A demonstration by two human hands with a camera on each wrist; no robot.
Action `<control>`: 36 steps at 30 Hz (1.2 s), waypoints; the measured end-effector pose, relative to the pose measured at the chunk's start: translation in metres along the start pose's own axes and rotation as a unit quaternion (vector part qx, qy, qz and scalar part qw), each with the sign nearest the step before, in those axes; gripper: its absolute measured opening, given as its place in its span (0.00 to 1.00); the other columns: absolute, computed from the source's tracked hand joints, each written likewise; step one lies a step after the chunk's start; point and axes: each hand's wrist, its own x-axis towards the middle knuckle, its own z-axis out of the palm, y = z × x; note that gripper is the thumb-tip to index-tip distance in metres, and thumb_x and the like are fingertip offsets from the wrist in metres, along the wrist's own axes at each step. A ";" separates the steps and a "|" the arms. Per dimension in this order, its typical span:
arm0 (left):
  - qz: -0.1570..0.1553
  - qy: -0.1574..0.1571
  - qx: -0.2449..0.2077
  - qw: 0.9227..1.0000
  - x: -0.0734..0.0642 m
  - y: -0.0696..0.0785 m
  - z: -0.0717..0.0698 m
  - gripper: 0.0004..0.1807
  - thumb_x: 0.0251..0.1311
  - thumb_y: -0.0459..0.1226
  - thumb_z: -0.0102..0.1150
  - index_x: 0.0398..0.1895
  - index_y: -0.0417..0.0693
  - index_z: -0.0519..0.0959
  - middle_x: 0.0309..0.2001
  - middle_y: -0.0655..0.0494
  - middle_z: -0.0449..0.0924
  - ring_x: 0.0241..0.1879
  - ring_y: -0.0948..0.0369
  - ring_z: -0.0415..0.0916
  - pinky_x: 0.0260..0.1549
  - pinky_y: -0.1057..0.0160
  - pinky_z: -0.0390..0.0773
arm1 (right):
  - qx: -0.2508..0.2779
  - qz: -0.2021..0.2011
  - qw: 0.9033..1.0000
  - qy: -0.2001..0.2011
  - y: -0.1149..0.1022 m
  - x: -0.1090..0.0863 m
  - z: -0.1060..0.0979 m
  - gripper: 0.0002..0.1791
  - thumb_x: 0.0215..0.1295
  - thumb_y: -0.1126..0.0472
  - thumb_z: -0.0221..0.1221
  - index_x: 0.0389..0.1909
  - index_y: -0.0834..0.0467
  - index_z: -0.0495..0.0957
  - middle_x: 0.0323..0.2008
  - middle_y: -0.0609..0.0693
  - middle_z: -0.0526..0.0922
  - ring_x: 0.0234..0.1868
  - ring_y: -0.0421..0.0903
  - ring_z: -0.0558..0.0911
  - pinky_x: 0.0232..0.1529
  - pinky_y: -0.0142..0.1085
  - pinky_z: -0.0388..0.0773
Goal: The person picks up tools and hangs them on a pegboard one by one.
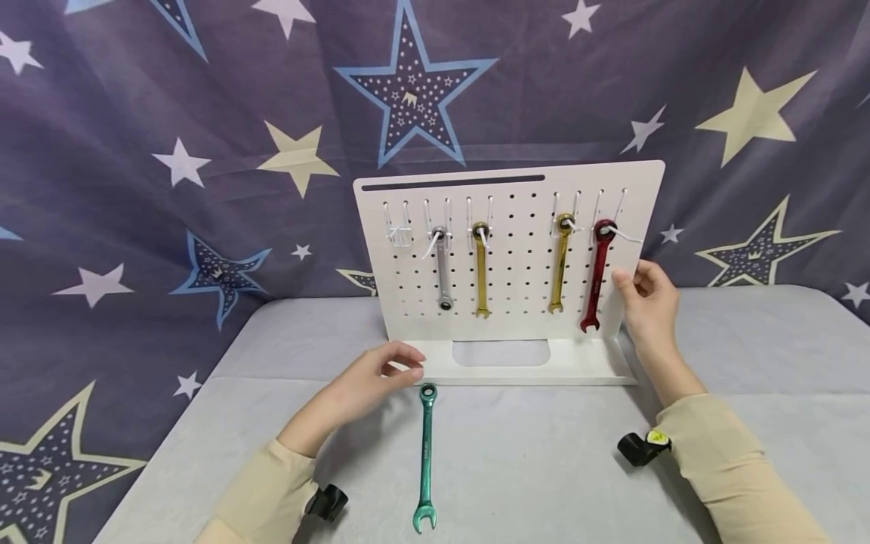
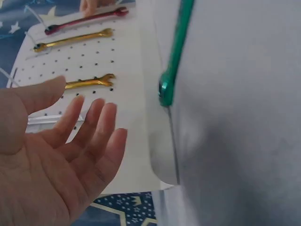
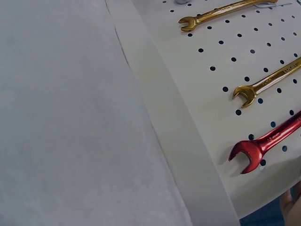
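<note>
A white pegboard (image 1: 519, 326) stands on its base, and my right hand (image 1: 655, 313) grips its right edge, thumb on the front face. In the right wrist view only a bit of those fingers (image 3: 290, 209) shows. My left hand (image 1: 363, 381), fingers loosely bent and apart with nothing in them, is beside the base's front left corner. Just right of it a green combination wrench (image 1: 426, 453) lies on the table, ring end towards the base. From the hooks hang a silver wrench (image 1: 443, 272), two gold wrenches (image 1: 482, 276) (image 1: 560, 264) and a red wrench (image 1: 597, 279).
A bare white hook (image 1: 401, 236) sits at the board's far left. The base (image 1: 584, 364) has a cut-out in its middle. Grey cloth covers the table (image 1: 530, 468). Behind the board hangs a dark star-patterned curtain (image 1: 516, 113).
</note>
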 end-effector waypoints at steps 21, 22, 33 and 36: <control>-0.087 -0.093 0.198 0.972 -0.002 -0.007 0.014 0.14 0.58 0.49 0.69 0.26 0.53 0.78 0.22 0.62 0.73 0.22 0.65 0.65 0.25 0.64 0.66 | -0.009 0.001 1.000 0.007 0.003 -0.002 -0.001 0.10 0.65 0.64 0.64 0.44 0.64 0.77 0.23 0.34 0.71 0.29 0.32 0.70 0.34 0.22 0.68; -0.090 -0.092 0.209 0.969 -0.001 -0.006 0.015 0.14 0.57 0.50 0.70 0.26 0.53 0.78 0.22 0.62 0.73 0.22 0.65 0.66 0.25 0.64 0.66 | -0.009 0.003 1.000 0.007 0.003 -0.002 -0.001 0.10 0.65 0.64 0.64 0.43 0.63 0.77 0.23 0.34 0.72 0.29 0.33 0.70 0.34 0.22 0.68; -0.102 -0.099 0.214 0.966 0.001 -0.006 0.018 0.19 0.50 0.49 0.76 0.33 0.51 0.75 0.25 0.61 0.72 0.22 0.64 0.66 0.26 0.64 0.66 | 0.007 -0.017 1.000 0.013 -0.001 -0.001 0.001 0.05 0.64 0.65 0.65 0.37 0.54 0.77 0.23 0.35 0.72 0.27 0.33 0.70 0.31 0.22 0.67; -0.094 -0.095 0.248 0.960 -0.002 -0.003 0.020 0.22 0.49 0.52 0.76 0.32 0.52 0.74 0.25 0.62 0.72 0.23 0.64 0.67 0.27 0.62 0.66 | 0.005 -0.011 1.000 0.012 -0.001 -0.002 0.002 0.05 0.64 0.64 0.65 0.36 0.53 0.78 0.22 0.35 0.72 0.27 0.33 0.71 0.31 0.22 0.67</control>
